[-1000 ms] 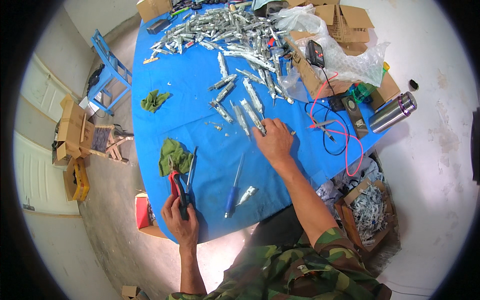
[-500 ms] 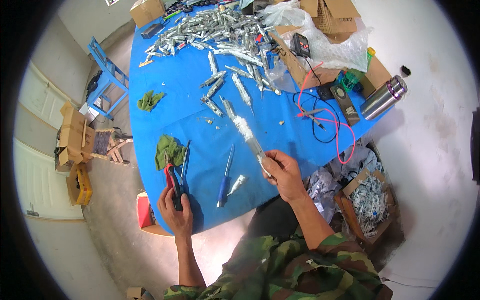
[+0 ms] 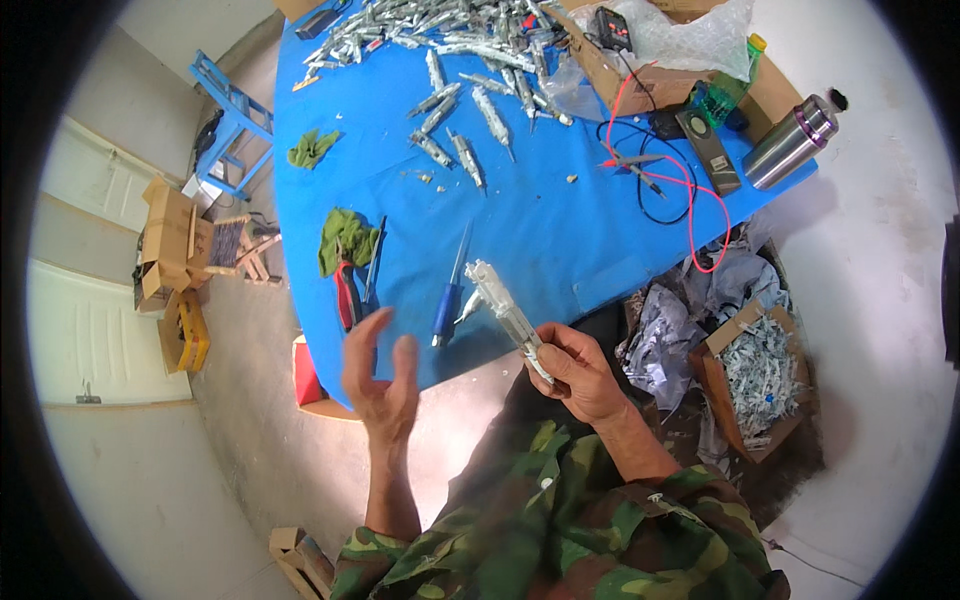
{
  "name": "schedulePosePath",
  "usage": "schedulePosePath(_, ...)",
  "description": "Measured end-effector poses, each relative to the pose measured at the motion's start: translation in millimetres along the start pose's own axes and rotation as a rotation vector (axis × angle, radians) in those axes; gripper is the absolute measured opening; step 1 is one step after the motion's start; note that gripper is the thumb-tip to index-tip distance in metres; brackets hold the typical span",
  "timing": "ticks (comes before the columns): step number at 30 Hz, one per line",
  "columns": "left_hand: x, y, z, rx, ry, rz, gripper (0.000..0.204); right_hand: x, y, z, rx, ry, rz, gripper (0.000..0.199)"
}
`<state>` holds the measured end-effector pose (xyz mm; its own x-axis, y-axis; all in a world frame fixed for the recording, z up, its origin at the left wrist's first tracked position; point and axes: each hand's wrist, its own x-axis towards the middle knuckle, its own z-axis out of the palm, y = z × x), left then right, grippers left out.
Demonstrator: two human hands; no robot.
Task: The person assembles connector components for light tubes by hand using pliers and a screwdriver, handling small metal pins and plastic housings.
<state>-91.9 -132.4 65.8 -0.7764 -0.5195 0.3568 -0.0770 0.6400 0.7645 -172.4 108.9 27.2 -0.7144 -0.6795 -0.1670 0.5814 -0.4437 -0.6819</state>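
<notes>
The long whitish part (image 3: 503,308) has come nearer the person, now just right of the blue-handled screwdriver (image 3: 446,312), the right hand's (image 3: 582,376) grip closed around its near end. The left hand (image 3: 383,392), blurred, has opened wide near the pliers (image 3: 347,297), left of the screwdriver. Similar parts (image 3: 491,118) lie on the tabletop (image 3: 545,225) beyond it.

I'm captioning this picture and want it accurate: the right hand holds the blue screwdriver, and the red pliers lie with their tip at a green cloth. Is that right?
Not quite: the head view shows the right hand holding a slim whitish part; the screwdriver lies on the table. The red pliers do lie with their tip at a green cloth.
</notes>
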Motion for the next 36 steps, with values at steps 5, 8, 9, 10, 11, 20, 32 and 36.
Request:
schedulePosePath(5,-4.9,35.2,29.5,-0.696,-0.216,-0.300,0.049,-16.9,10.2,-0.4,0.120,-0.060,0.104,0.026)
schedulePosePath(8,-5.4,47.4,37.6,-0.836,-0.326,-0.346,0.052,-27.0,13.7,-4.7,0.150,-0.088,0.160,0.027)
schedulePosePath(9,-6.3,49.2,37.6,-0.814,-0.349,-0.360,0.052,-29.3,14.3,-6.6,0.142,-0.103,0.179,0.028)
schedulePosePath(10,-7.3,50.6,38.5,-0.795,-0.372,-0.372,0.052,-31.2,14.2,-8.5,0.131,-0.118,0.196,0.028)
schedulePosePath(11,-8.8,51.8,40.0,-0.797,-0.374,-0.369,0.049,-33.2,13.3,-9.7,0.116,-0.132,0.209,0.029)
schedulePosePath(20,-22.6,52.7,44.0,-0.822,-0.509,-0.335,0.033,-33.8,-4.9,4.4,-0.035,-0.313,0.216,0.032)
schedulePosePath(32,-24.8,60.6,35.1,-0.795,-0.550,-0.359,0.032,-43.0,-5.7,4.6,0.130,-0.356,0.404,0.031)
schedulePosePath(36,-24.0,54.7,28.4,-0.817,-0.620,-0.333,0.023,-44.3,-4.1,2.2,0.131,-0.373,0.423,0.032)
